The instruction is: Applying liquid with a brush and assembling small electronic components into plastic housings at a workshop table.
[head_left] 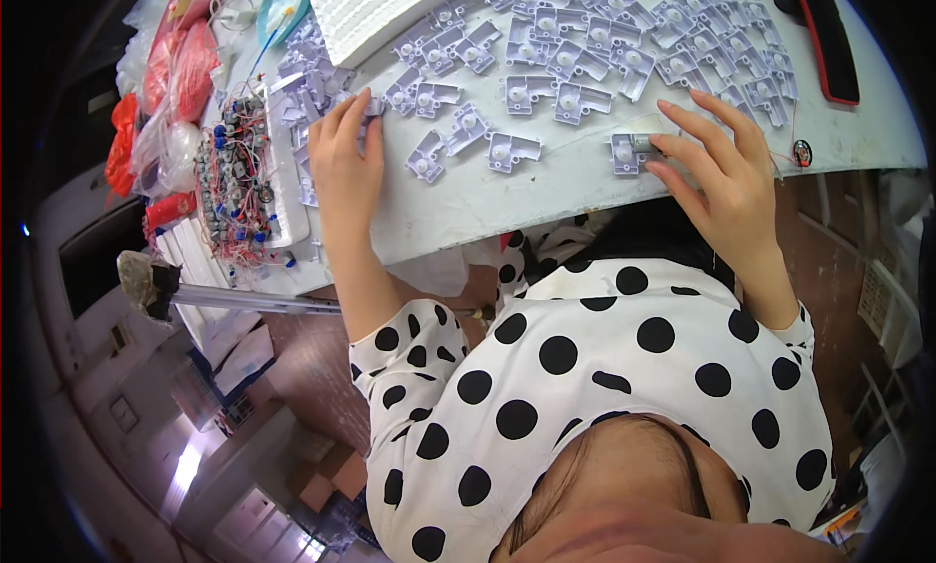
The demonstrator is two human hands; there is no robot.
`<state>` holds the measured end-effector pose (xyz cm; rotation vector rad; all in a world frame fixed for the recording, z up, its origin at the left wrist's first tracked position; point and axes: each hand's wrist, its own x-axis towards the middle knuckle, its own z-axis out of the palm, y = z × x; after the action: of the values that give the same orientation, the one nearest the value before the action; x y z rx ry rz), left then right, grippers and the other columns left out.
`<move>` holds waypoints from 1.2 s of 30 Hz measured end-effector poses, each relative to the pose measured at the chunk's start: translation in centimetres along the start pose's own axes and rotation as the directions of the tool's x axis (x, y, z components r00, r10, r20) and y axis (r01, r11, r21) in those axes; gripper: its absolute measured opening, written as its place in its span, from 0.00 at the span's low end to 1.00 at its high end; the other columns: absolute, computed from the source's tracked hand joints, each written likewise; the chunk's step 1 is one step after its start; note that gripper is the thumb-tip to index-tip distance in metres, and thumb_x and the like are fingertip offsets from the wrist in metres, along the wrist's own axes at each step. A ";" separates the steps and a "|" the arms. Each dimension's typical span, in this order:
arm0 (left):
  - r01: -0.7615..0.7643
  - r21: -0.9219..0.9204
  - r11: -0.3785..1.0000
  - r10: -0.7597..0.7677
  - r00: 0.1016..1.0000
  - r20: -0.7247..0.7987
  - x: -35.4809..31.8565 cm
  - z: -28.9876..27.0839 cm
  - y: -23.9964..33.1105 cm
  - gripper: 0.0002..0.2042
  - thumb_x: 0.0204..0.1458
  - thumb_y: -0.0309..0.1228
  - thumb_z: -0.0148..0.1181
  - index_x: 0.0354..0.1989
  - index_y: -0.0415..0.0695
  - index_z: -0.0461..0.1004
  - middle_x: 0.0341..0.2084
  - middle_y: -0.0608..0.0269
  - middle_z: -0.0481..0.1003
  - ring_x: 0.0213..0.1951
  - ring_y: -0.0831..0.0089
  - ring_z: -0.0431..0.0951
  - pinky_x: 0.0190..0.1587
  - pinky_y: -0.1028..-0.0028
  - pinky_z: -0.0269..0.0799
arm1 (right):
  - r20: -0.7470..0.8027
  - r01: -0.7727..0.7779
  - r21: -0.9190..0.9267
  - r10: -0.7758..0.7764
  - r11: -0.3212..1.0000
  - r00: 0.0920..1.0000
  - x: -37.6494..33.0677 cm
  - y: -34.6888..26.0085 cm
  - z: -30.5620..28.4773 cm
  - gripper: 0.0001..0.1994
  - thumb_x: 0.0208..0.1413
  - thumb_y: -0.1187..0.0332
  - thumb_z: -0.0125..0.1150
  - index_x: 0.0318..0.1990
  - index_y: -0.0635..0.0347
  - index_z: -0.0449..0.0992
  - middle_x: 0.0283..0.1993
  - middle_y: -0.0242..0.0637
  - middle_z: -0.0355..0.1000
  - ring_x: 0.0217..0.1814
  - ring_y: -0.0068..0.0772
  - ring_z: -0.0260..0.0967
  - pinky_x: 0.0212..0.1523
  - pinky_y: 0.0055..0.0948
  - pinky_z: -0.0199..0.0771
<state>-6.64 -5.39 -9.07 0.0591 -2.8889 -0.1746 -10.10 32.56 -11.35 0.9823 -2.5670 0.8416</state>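
Observation:
My left hand (pixel 346 163) reaches to the edge of the heap at the left. Its thumb and bent fingers are around a pale lavender plastic housing (pixel 371 104), partly hidden by the fingers. At the right, near the table's front edge, my right hand (pixel 723 168) has its index finger and thumb at the end of a small silver motor (pixel 642 143); the other fingers are spread. That motor lies in or against a plastic housing (pixel 624 157) on the table. Several loose housings (pixel 514 151) lie between my hands, with many more behind them.
A white foam tray (pixel 366 22) stands at the back. Wired motors (pixel 234 188) fill another tray at the left, beside red and clear bags (pixel 180 76). A red-and-black strip (pixel 829 41) lies far right. A small round part (pixel 801 154) with red wire sits at the right edge.

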 end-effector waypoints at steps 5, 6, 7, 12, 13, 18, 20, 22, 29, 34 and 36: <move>0.095 0.027 0.995 -0.097 0.990 0.099 -0.1 -1.1 -0.8 0.15 0.52 0.28 0.63 0.50 0.44 0.78 0.43 0.55 0.77 0.45 0.57 0.75 0.50 0.63 0.70 | -0.068 0.029 0.049 -0.026 0.998 0.997 0.5 -0.6 -0.2 0.11 0.44 0.67 0.72 0.37 0.53 0.80 0.51 0.29 0.76 0.59 0.39 0.68 0.54 0.38 0.67; 0.101 0.024 0.995 -0.103 0.991 0.090 -0.2 -1.0 -0.9 0.15 0.52 0.28 0.63 0.49 0.43 0.78 0.42 0.53 0.77 0.44 0.57 0.76 0.49 0.63 0.71 | -0.088 0.053 0.064 -0.047 0.997 0.995 0.6 -0.7 -0.3 0.12 0.44 0.69 0.73 0.38 0.53 0.80 0.50 0.29 0.76 0.58 0.39 0.68 0.54 0.37 0.68; 0.107 0.020 0.994 -0.108 0.991 0.081 -0.4 -0.9 -0.8 0.15 0.51 0.28 0.62 0.49 0.42 0.78 0.42 0.52 0.78 0.42 0.57 0.76 0.48 0.63 0.72 | -0.090 0.050 0.062 -0.045 0.997 0.995 0.7 -0.8 -0.4 0.12 0.44 0.69 0.73 0.38 0.53 0.80 0.50 0.29 0.76 0.58 0.39 0.68 0.54 0.37 0.68; 0.284 -0.305 0.909 -0.295 0.956 0.010 -1.1 -1.7 1.8 0.13 0.51 0.22 0.63 0.47 0.38 0.77 0.41 0.57 0.78 0.40 0.70 0.78 0.43 0.71 0.74 | -0.210 0.184 0.234 -0.135 0.955 0.968 2.1 -2.1 -0.2 0.13 0.42 0.72 0.73 0.39 0.55 0.80 0.45 0.32 0.77 0.51 0.40 0.72 0.47 0.34 0.73; 0.320 -0.531 0.784 -0.372 0.928 0.011 -1.2 -1.3 2.7 0.14 0.52 0.20 0.63 0.47 0.36 0.76 0.41 0.58 0.78 0.40 0.75 0.78 0.42 0.74 0.74 | -0.236 0.194 0.296 -0.125 0.935 0.964 2.4 -2.2 0.4 0.14 0.43 0.71 0.72 0.40 0.56 0.80 0.43 0.32 0.76 0.48 0.39 0.72 0.45 0.35 0.74; 0.184 -0.972 0.149 -0.368 0.922 0.119 -1.8 -1.3 13.0 0.20 0.50 0.12 0.62 0.53 0.31 0.69 0.43 0.54 0.76 0.43 0.74 0.78 0.44 0.78 0.75 | -0.261 0.071 0.518 0.079 0.853 0.962 4.0 -4.9 1.9 0.15 0.44 0.71 0.72 0.43 0.56 0.80 0.41 0.32 0.76 0.44 0.38 0.72 0.42 0.33 0.75; 0.197 -0.969 -0.152 -0.366 0.899 0.240 -2.2 -0.3 16.2 0.21 0.50 0.11 0.62 0.53 0.33 0.67 0.47 0.52 0.74 0.44 0.74 0.78 0.44 0.80 0.75 | -0.282 0.041 0.553 0.140 0.832 0.949 3.5 -4.7 2.5 0.16 0.45 0.71 0.71 0.43 0.56 0.80 0.41 0.33 0.75 0.43 0.37 0.72 0.42 0.32 0.76; 0.245 -0.957 -0.153 -0.365 0.886 0.285 -2.6 0.7 17.8 0.23 0.49 0.12 0.63 0.54 0.34 0.66 0.48 0.52 0.73 0.47 0.73 0.77 0.44 0.79 0.75 | -0.300 0.052 0.554 0.141 0.831 0.943 2.8 -4.1 3.0 0.15 0.46 0.71 0.70 0.44 0.55 0.80 0.43 0.33 0.75 0.44 0.37 0.73 0.41 0.31 0.76; -0.096 -0.852 0.515 0.057 0.995 -0.077 -1.1 1.7 16.8 0.24 0.44 0.17 0.70 0.51 0.39 0.71 0.55 0.50 0.73 0.58 0.61 0.72 0.57 0.65 0.70 | -0.309 0.080 0.451 0.071 0.889 0.949 1.1 0.6 1.8 0.10 0.49 0.71 0.68 0.40 0.57 0.80 0.41 0.33 0.78 0.41 0.34 0.75 0.41 0.31 0.76; -0.302 -0.655 0.692 0.422 0.906 0.028 0.4 1.1 16.3 0.15 0.39 0.21 0.73 0.39 0.41 0.80 0.49 0.51 0.78 0.54 0.56 0.76 0.56 0.63 0.71 | -0.227 0.105 0.460 0.003 0.882 0.974 0.2 2.1 0.9 0.11 0.45 0.74 0.70 0.38 0.59 0.80 0.41 0.32 0.80 0.40 0.34 0.75 0.39 0.29 0.77; -0.350 -0.631 0.693 0.464 0.886 0.017 0.7 1.1 16.5 0.15 0.38 0.21 0.74 0.38 0.40 0.80 0.49 0.51 0.78 0.51 0.56 0.78 0.52 0.63 0.73 | -0.225 0.099 0.493 0.016 0.864 0.974 -0.1 2.2 1.2 0.10 0.45 0.74 0.70 0.37 0.59 0.80 0.40 0.32 0.80 0.40 0.34 0.75 0.39 0.30 0.77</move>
<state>-7.96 11.03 -7.95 -0.7525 -2.7573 -1.0661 -11.50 33.22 -13.28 0.9976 -2.1651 1.5640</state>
